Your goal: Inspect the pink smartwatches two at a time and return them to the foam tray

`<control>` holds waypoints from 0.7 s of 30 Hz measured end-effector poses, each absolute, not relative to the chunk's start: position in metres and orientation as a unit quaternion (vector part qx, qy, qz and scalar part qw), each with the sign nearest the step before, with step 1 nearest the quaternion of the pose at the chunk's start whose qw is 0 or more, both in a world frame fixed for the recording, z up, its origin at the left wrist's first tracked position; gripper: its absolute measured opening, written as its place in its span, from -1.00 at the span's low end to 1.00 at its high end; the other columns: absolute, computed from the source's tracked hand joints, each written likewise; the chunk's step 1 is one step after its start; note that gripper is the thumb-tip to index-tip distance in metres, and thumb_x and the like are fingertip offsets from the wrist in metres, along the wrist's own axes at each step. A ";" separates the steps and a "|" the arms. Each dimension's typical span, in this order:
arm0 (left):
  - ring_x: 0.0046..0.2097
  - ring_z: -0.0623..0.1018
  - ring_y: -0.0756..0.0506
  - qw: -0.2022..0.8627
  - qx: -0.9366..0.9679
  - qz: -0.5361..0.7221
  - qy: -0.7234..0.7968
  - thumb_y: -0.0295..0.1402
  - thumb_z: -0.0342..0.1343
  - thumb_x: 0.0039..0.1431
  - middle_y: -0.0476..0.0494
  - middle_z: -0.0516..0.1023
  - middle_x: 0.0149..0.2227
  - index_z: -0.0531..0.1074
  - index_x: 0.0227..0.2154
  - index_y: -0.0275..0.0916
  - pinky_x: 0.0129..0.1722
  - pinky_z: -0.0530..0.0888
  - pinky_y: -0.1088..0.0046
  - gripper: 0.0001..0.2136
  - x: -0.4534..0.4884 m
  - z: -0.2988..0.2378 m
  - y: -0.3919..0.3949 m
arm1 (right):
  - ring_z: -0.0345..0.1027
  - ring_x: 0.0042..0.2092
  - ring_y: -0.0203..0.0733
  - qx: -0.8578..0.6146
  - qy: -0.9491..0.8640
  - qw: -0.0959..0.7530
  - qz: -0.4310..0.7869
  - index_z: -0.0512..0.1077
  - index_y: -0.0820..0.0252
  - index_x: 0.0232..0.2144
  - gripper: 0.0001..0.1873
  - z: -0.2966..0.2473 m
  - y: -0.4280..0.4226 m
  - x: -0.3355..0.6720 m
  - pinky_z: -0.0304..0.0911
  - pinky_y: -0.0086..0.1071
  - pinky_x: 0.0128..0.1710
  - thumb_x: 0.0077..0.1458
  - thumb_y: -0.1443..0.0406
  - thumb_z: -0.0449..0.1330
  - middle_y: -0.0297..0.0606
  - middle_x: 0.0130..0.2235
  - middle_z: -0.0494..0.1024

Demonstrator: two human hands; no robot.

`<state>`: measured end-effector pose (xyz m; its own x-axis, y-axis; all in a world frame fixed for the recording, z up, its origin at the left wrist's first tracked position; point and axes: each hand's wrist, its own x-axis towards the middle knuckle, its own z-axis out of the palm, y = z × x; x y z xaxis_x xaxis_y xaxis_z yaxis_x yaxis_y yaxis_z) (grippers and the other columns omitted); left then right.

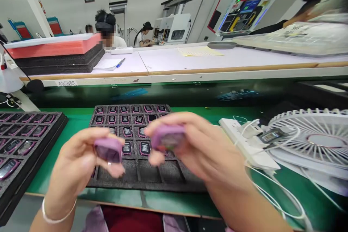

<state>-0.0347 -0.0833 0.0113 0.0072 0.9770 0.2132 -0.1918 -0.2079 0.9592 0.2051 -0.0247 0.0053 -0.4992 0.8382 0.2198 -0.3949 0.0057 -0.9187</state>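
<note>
My left hand [77, 159], with a white band at the wrist, is closed on a purple smartwatch case [108, 150] with a dark face, held between thumb and fingers. In my right hand [206, 148] is a second purple smartwatch case [169, 137], gripped the same way and somewhat blurred. Both are held above a dark foam tray [127, 175]. Rows of purple watch cases with lit screens, such as one watch case [145, 148], lie in the tray's compartments. Several compartments in the front row hold nothing. My right hand hides part of the tray's right side.
Another foam tray [61, 125] of watch cases stands at the left. On the right are a white power strip [252, 148] with cables and a white fan [320, 137]. A raised shelf [168, 67] runs behind, carrying stacked foam [62, 56]. Other people sit beyond it.
</note>
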 end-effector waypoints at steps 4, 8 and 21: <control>-0.44 0.62 -0.11 0.483 0.470 0.622 0.399 -0.22 0.25 0.04 -0.19 0.61 -0.16 0.49 -0.05 -0.22 -0.39 0.63 0.28 -0.60 -0.026 -0.004 -0.030 | 0.57 -0.36 -0.13 -0.178 -0.473 0.432 0.747 0.39 0.18 -0.07 -0.72 -0.010 0.027 0.175 0.46 -0.28 -0.32 0.17 0.22 0.22 -0.20 -0.26 0.59; -0.41 0.63 -0.09 0.519 0.432 0.609 0.416 -0.25 0.23 0.04 -0.12 0.59 -0.30 0.39 0.05 -0.28 -0.38 0.59 0.37 -0.51 -0.027 -0.024 -0.004 | 0.58 -0.35 -0.18 -0.235 -0.434 0.404 0.770 0.34 0.18 -0.04 -0.68 -0.031 0.052 0.162 0.45 -0.35 -0.34 0.13 0.42 0.15 -0.21 -0.21 0.58; -0.46 0.59 -0.07 0.563 0.422 0.568 0.427 -0.19 0.24 0.03 -0.12 0.57 -0.41 0.35 0.08 -0.36 -0.44 0.53 0.42 -0.43 -0.024 -0.043 0.006 | 0.46 -0.52 -0.33 -0.279 -0.461 0.397 0.743 0.38 0.17 -0.10 -0.69 -0.048 0.058 0.158 0.22 -0.53 -0.59 0.06 0.38 0.20 -0.25 -0.28 0.60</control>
<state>-0.0241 0.0056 -0.0435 -0.0087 1.0000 -0.0018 -0.2794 -0.0007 0.9602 0.1583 0.0582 -0.0481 -0.5292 0.8471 -0.0489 -0.3313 -0.2594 -0.9072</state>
